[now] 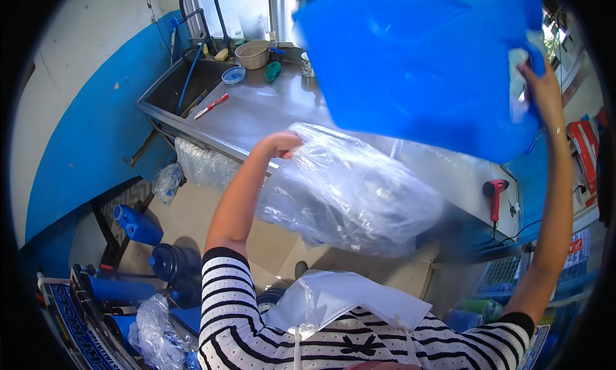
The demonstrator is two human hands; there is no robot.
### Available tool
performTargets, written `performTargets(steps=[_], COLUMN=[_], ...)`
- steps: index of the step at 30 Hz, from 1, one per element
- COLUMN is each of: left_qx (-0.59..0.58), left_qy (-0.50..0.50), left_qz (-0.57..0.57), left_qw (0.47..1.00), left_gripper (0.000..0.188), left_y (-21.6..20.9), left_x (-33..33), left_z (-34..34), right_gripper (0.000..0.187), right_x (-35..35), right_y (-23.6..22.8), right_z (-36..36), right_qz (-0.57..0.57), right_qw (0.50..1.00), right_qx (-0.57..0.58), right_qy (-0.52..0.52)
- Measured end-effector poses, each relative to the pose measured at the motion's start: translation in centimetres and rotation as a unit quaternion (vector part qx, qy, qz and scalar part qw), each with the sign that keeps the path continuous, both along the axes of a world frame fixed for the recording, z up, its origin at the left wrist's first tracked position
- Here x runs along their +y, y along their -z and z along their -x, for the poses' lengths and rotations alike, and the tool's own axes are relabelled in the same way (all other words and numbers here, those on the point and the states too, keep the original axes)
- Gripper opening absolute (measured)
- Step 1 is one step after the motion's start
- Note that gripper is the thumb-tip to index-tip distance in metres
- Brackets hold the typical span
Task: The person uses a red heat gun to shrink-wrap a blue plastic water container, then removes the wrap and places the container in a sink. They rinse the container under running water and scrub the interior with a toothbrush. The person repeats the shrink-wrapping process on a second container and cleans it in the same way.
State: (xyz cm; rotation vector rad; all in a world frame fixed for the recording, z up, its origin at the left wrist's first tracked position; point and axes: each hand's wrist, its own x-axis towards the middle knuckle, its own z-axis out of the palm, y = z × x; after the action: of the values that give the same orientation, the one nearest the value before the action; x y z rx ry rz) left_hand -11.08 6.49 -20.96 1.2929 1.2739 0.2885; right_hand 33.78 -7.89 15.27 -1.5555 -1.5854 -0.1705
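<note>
My left hand is closed on the gathered edge of a large clear plastic bag. The bag hangs in loose folds over the front edge of the steel counter. Up on the right, my right hand grips a big blue plastic container by the handle opening in its side. The container is held tilted above the counter and fills the upper right of the view. Part of its top runs out of the picture.
A dark sink with a black faucet lies left on the steel counter. Near it are a beige basin, a blue lid and a red-and-white toothbrush. A red heat gun lies right. Blue jugs stand on the floor.
</note>
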Motion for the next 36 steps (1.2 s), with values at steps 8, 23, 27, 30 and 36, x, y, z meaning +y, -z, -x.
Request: performTargets(steps=[8, 23, 27, 30, 36], left_qx=[-0.004, -0.350, -0.173, 0.039, 0.360], left_qy=[0.190, -0.038, 0.062, 0.137, 0.303], left_qz=[-0.174, -0.076, -0.129, -0.263, -0.464], left_qw=[0.966, 0.933, 0.974, 0.954, 0.751], left_gripper=[0.052, 0.079, 0.070, 0.075, 0.064], left_y=[-2.3, -10.9, -16.5, -20.0, -27.6], left_x=[-3.7, -3.6, -1.6, -2.2, -9.4], left_z=[-2.6, -1.8, -2.1, -5.8, -20.1], right_gripper=[0.016, 0.021, 0.027, 0.030, 0.027], right_x=[-6.2, -10.7, -13.3, -14.4, -12.5], right_y=[24.7, 31.4, 29.1, 28.8, 30.7], right_z=[-7.3, -8.0, -7.1, -5.3, -2.1], right_qz=[0.136, -0.076, -0.069, -0.065, -0.064], right_qw=[0.858, 0.991, 0.996, 0.996, 0.994], right_qx=[0.488, 0.103, -0.028, -0.030, 0.087], right_qy=[-0.086, -0.039, -0.053, -0.061, 0.033])
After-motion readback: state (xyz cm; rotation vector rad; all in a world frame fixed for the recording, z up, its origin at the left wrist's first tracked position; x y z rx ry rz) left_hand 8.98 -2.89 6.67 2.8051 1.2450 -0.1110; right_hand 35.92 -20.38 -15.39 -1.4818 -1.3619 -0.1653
